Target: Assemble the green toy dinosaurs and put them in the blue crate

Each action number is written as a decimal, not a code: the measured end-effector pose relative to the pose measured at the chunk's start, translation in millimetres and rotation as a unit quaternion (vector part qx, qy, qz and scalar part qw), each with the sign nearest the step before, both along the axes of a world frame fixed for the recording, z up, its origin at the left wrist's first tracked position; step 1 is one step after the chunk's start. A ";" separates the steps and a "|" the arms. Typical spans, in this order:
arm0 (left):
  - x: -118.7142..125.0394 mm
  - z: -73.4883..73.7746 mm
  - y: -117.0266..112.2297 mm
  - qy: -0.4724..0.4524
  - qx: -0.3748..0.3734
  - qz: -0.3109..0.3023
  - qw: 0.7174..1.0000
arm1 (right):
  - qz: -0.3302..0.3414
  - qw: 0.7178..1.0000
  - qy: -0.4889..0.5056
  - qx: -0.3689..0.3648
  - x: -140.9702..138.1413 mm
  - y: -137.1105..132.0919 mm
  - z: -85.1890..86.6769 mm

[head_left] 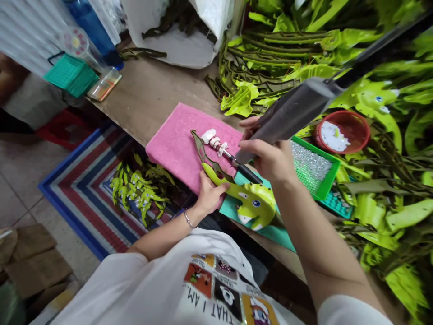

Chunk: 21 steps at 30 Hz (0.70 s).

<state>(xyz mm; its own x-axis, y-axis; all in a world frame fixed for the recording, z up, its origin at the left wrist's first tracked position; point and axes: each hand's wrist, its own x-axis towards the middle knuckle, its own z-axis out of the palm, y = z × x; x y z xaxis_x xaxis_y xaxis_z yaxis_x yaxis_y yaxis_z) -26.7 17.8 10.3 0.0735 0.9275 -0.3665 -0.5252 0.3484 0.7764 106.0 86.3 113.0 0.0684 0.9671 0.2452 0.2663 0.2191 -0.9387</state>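
Observation:
My left hand [209, 192] is closed around the neck of a lime-green plastic toy dinosaur [259, 205] with a blue eye and white teeth. A darker olive openwork piece [199, 146] extends from the neck over a pink cloth [176, 135]. My right hand [270, 155] grips a grey electric screwdriver [287, 115], tilted with its bit pointing down and left. Beside the bit, a row of small white and reddish pieces [215, 141] lies on the cloth. A black bar [248, 173] lies partly under the screwdriver; I cannot tell what it is.
To the right are a green tray of screws [309, 169] and a red basket with white pieces [363, 131]. Heaped green parts [382, 216] cover the right side. Several toys [142, 187] fill a striped box [84, 185] below. A white sack [189, 49] stands behind.

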 end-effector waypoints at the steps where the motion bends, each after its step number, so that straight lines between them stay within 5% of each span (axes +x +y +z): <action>1: 0.4 -0.4 0.2 -0.001 -0.001 0.001 1.000 | 0.010 0.998 0.054 -0.013 -9.9 -1.5 -0.8; 4: 1.6 -1.8 0.9 0.001 -0.001 0.008 1.000 | 0.028 0.986 0.161 -0.022 -36.2 -7.3 -8.7; 9: 3.1 -6.1 1.4 -0.010 0.005 0.011 1.000 | 0.006 0.989 0.148 0.017 -60.7 -13.7 -30.2; 21: 3.2 -10.6 0.2 -0.007 0.009 0.019 1.000 | 0.014 0.992 0.129 0.007 -66.0 -9.9 -43.0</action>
